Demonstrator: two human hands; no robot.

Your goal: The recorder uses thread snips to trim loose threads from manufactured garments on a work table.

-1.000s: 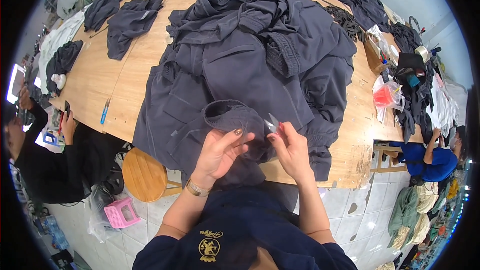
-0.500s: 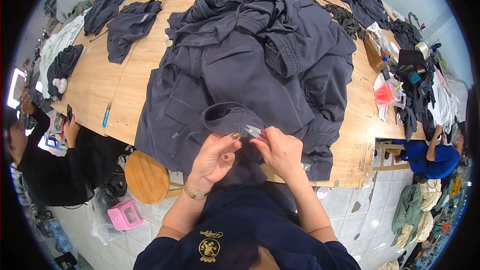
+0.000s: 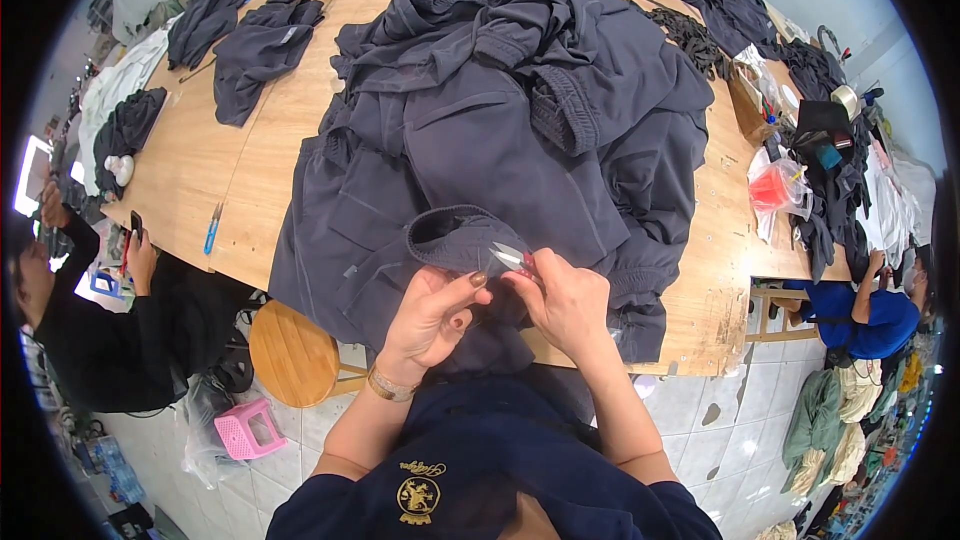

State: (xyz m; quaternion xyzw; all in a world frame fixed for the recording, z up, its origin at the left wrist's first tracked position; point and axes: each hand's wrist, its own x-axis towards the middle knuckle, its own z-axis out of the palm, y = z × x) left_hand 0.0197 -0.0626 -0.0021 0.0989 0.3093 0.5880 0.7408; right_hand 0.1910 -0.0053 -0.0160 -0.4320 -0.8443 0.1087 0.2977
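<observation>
Trimming threads, seemingly: your left hand (image 3: 432, 312) pinches the garment (image 3: 455, 240) at the worktop (image 3: 710, 280) edge; your right hand (image 3: 562, 302) grips snips (image 3: 507, 257). Next, close blades carefully.

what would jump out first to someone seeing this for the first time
A big heap of dark grey garments covers the middle of the long wooden table. At its near edge the left hand pinches the fabric while the right hand holds small metal snips to it. A round wooden stool stands lower left.
</observation>
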